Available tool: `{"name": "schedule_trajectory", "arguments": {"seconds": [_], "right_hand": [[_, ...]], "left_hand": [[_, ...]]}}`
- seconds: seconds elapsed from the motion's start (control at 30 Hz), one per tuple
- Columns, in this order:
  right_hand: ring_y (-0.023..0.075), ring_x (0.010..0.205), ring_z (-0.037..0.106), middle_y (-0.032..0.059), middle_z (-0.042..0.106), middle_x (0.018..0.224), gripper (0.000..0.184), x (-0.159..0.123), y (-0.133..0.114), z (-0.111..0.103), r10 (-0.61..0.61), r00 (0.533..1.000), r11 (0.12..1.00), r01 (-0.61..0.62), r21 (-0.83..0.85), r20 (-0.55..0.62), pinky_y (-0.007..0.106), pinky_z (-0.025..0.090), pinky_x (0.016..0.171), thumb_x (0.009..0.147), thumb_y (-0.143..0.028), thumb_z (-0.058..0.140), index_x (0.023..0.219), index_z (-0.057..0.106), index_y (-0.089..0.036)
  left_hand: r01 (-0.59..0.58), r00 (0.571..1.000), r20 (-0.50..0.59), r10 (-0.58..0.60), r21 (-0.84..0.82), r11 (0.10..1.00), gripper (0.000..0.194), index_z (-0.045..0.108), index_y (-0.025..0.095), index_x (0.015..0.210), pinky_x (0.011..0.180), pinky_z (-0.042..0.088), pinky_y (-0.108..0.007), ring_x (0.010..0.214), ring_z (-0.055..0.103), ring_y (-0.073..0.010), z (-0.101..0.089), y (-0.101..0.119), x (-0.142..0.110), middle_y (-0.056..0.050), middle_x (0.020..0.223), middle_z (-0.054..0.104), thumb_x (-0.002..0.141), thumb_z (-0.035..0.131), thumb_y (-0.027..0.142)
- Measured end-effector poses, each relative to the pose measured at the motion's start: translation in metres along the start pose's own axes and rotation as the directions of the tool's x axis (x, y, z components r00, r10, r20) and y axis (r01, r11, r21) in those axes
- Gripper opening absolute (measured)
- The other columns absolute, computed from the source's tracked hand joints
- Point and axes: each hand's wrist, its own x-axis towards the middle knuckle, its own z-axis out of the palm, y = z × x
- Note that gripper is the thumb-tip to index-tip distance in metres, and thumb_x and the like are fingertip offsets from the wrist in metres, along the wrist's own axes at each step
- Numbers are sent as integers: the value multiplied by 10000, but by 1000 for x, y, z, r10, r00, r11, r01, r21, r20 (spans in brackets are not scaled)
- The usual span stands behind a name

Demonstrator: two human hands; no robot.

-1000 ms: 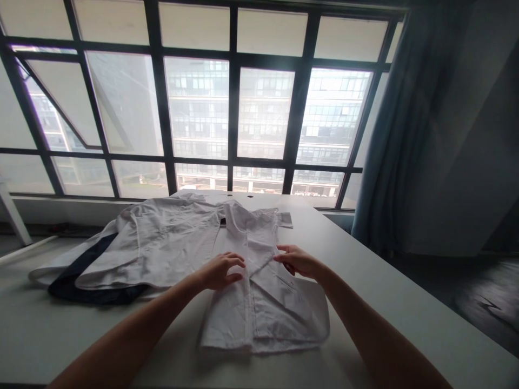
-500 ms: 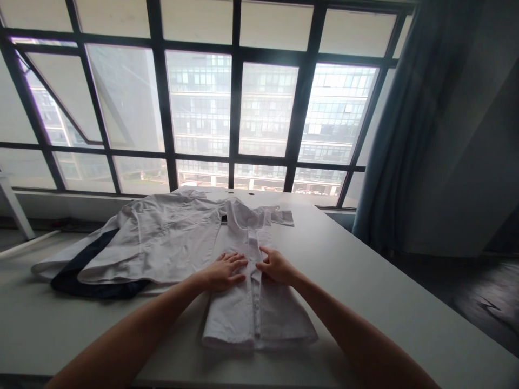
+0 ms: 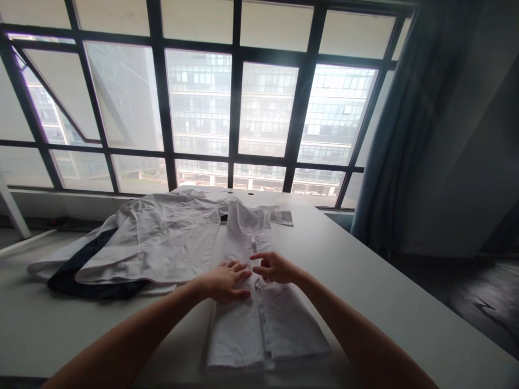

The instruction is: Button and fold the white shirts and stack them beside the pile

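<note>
A white shirt (image 3: 279, 329) lies on the white table (image 3: 377, 292), folded lengthwise into a narrow strip with its collar at the far end. My left hand (image 3: 227, 281) lies flat on the strip's left half, fingers stretched out. My right hand (image 3: 274, 267) hovers over the middle seam of the shirt, fingers loosely curled with the forefinger pointing left, nothing in them. The two hands nearly touch at the shirt's centre.
A second white garment (image 3: 162, 243) is spread to the left, lying over a dark navy cloth (image 3: 77, 275). A large window (image 3: 235, 108) fills the far wall. A blue-grey curtain (image 3: 405, 135) hangs at the right, past the table's edge.
My right hand has folded the shirt's right side over to the middle, so the shirt is narrower. Both hands have come together at the centre seam.
</note>
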Motion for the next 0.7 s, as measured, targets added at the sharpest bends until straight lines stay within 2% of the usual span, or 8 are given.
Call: {"name": "schedule_trajectory", "arguments": {"seconds": [0.07,0.1,0.17,0.27,0.4,0.53,0.63,0.7], "right_hand": [[221,868,696,98,740,942,425,1,7,0,-87,959,980,33,-198,-269,347,538,837,900,-288,629,1287,673,-119],[258,1025,682,135,730,1097,433,2,12,1,-124,935,957,24,-290,-332,385,507,953,881,-274,648,1286,675,-123],[305,1284,564,177,628,1360,486,5,21,6,-135,943,915,2,-403,-303,444,387,1125,882,-284,653,1345,640,-134],[317,1452,386,196,471,1529,531,9,30,14,-65,986,889,-13,-459,-154,502,241,1215,980,-345,519,1453,544,-106],[303,1513,270,194,343,1603,591,9,33,19,-26,996,887,-14,-462,-81,530,162,1236,1030,-395,401,1534,435,-89],[304,1520,249,190,305,1621,642,3,31,21,3,999,896,-23,-444,-46,514,159,1238,1026,-453,396,1556,402,-91],[338,1477,335,200,384,1584,654,-3,26,17,-18,1000,901,5,-433,-24,499,255,1198,990,-510,476,1508,484,-111],[341,1353,491,194,556,1451,562,-6,19,11,-66,998,905,53,-422,-17,467,360,1121,969,-517,522,1378,624,-145]], "left_hand": [[-28,999,-42,29,21,999,641,509,239,1479,1154,335,-528,1401,438,-364,-2,2,0,-145,1534,483,955,497,608],[-39,996,-73,41,26,999,589,547,236,1445,1146,350,-520,1365,477,-352,-2,1,1,-142,1491,529,966,500,576],[-68,986,-154,68,5,998,461,623,228,1353,1121,391,-468,1268,560,-304,-1,-4,6,-125,1365,632,999,476,484],[-99,963,-258,82,-57,993,417,637,213,1330,1108,411,-397,1248,582,-259,6,-19,13,-114,1310,673,1028,427,410],[-72,978,-200,56,-75,995,581,482,243,1508,1210,267,-444,1466,380,-285,18,-33,17,-100,1584,435,1008,445,537],[-65,991,-122,57,-70,995,653,426,250,1548,1217,242,-469,1503,316,-313,22,-30,13,-101,1625,355,994,431,596],[-96,991,-103,91,-42,994,649,457,254,1530,1185,301,-474,1468,374,-338,14,-21,6,-108,1606,392,978,464,594],[-131,986,-110,127,-33,991,589,520,269,1483,1155,346,-457,1414,449,-329,5,-15,3,-99,1560,470,972,498,561]]}}
